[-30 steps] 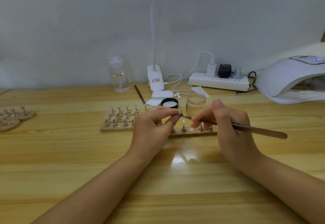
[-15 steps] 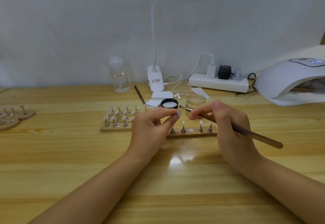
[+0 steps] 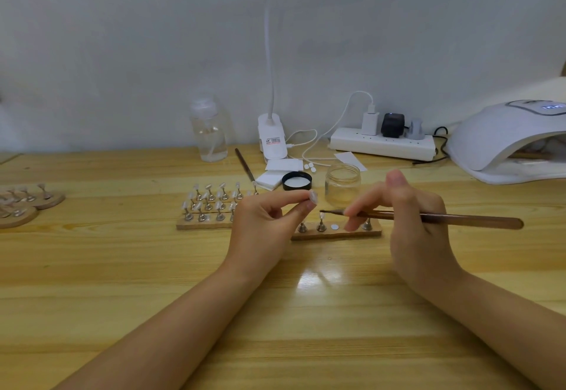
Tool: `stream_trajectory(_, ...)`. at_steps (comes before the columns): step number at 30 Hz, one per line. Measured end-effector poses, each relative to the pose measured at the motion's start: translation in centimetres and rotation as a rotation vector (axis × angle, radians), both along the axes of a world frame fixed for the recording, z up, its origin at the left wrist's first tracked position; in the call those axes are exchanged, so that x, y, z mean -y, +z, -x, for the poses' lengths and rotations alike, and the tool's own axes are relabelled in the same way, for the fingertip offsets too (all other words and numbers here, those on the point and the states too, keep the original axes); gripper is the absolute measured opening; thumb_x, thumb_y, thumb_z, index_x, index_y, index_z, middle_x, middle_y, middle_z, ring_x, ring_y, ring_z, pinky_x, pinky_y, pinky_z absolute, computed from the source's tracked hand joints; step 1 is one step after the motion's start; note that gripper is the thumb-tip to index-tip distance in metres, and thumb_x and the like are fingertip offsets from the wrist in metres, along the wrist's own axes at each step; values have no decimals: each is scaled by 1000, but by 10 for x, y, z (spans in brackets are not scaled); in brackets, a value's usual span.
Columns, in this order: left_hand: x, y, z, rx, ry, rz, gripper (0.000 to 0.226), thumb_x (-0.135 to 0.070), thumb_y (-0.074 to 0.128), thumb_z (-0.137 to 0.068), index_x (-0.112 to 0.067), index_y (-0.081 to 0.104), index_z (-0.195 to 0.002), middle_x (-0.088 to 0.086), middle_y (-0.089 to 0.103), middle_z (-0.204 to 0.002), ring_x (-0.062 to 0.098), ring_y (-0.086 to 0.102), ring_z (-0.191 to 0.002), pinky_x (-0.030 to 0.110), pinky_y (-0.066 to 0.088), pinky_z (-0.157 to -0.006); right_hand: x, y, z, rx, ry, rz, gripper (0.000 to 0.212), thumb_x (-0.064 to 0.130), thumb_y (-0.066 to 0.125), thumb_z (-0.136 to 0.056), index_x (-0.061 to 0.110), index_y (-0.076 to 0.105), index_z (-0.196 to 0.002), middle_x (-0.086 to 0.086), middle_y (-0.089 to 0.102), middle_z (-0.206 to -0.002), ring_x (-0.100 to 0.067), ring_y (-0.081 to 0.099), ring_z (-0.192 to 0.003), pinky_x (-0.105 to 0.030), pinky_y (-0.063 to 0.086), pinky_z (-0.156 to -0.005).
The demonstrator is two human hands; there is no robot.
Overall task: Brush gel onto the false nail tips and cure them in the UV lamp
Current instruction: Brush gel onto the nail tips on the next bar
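My left hand (image 3: 263,227) pinches a small clear false nail tip (image 3: 313,197) between thumb and forefinger, raised above the wooden holder strip (image 3: 337,234). My right hand (image 3: 410,218) grips a brown gel brush (image 3: 444,218), held almost level; its dark tip points left and ends just right of and below the nail tip, not touching it. Behind the hands stands an open glass gel jar (image 3: 342,185) with its black lid (image 3: 296,181) beside it. Several more nail tips on metal stands (image 3: 211,202) fill the strip's left part. The white UV lamp (image 3: 508,141) sits at the far right.
A clear liquid bottle (image 3: 209,129), a white clip lamp base (image 3: 272,139), a power strip (image 3: 382,144) with plugs and cables, white wipes (image 3: 275,172) and a second brush (image 3: 245,166) line the back. Round wooden holders (image 3: 27,205) with stands lie at the left edge.
The brush left the nail tip, swung up toward the jar, and now has come back down level, its tip just short of the nail. My left hand held nearly still.
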State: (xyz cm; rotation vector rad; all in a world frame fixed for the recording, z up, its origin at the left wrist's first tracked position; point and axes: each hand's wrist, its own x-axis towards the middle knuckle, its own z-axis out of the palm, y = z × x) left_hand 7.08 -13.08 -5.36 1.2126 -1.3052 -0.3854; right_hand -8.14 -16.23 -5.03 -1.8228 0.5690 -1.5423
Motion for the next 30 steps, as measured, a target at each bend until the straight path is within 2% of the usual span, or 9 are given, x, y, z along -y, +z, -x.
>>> stream_trajectory(4, -1, 0, 0, -9, 9, -15, 27, -16, 74, -71, -42, 69, -72, -11, 69, -64, 22, 44, -54, 39, 45, -58, 0, 0, -2, -37, -4, 22, 45, 36, 28, -90, 16, 66, -75, 2, 68, -68, -2, 65, -69, -10, 47, -67)
stream_trajectory(8, -1, 1, 0, 15, -16, -26, 22, -11, 73, -73, -33, 71, -73, -15, 70, -72, 27, 43, -50, 31, 42, -48, -1, -1, 0, -21, -8, -79, 53, 46, 30, -85, 16, 64, -59, -8, 63, -53, -7, 60, -51, -13, 47, -57)
stream_trajectory(11, -3, 3, -1, 17, -55, -38, 17, -8, 72, -74, -25, 71, -73, -19, 69, -78, 5, 32, -40, 10, 30, -42, 0, 0, 2, 12, -39, -56, 52, 44, 28, -86, 16, 64, -61, -9, 64, -58, -7, 60, -52, -14, 47, -57)
stream_trajectory(14, -5, 3, -1, 9, -65, -44, 8, -12, 72, -76, -19, 69, -74, -9, 68, -80, 2, 31, -36, 8, 29, -42, 1, 0, 1, 3, -62, -3, 46, 39, 27, -88, 17, 64, -73, -3, 66, -62, -6, 63, -65, -15, 48, -63)
stream_trajectory(20, -6, 2, 1, 9, -43, -54, 13, -14, 72, -75, -25, 66, -71, -18, 58, -50, 2, 33, -33, 4, 27, -41, -2, 0, -2, -123, -86, 115, 36, 32, 27, -90, 25, 62, -81, 6, 66, -77, 0, 60, -76, -9, 43, -67)
stream_trajectory(23, -5, 3, 1, 30, -55, -46, 13, -8, 72, -75, -20, 68, -73, -13, 62, -62, 0, 36, -33, 3, 28, -41, -3, 0, -3, -146, -62, 115, 37, 33, 28, -91, 27, 62, -79, 7, 66, -74, -2, 61, -74, -12, 46, -66)
stream_trajectory(25, -4, 3, 1, 21, -57, -41, 13, -5, 72, -74, -18, 68, -72, -8, 64, -76, 0, 36, -33, 3, 28, -41, -3, -2, -3, -107, -15, 91, 42, 32, 28, -91, 22, 64, -72, 4, 65, -64, -4, 61, -64, -15, 47, -62)
stream_trajectory(27, -4, 3, 1, 16, -52, -44, 13, -6, 72, -74, -18, 68, -71, -7, 64, -80, 1, 34, -33, 3, 28, -41, -4, -2, -2, -72, 0, 92, 45, 31, 28, -91, 18, 64, -67, 2, 63, -58, -4, 60, -57, -15, 46, -58)
stream_trajectory(30, -5, 3, 1, 29, -50, -43, 14, -7, 72, -75, -20, 67, -72, -5, 64, -83, -1, 37, -33, 4, 27, -41, -2, -2, -2, -92, -41, 115, 41, 30, 28, -91, 21, 63, -73, 3, 64, -65, -3, 60, -64, -14, 45, -60)
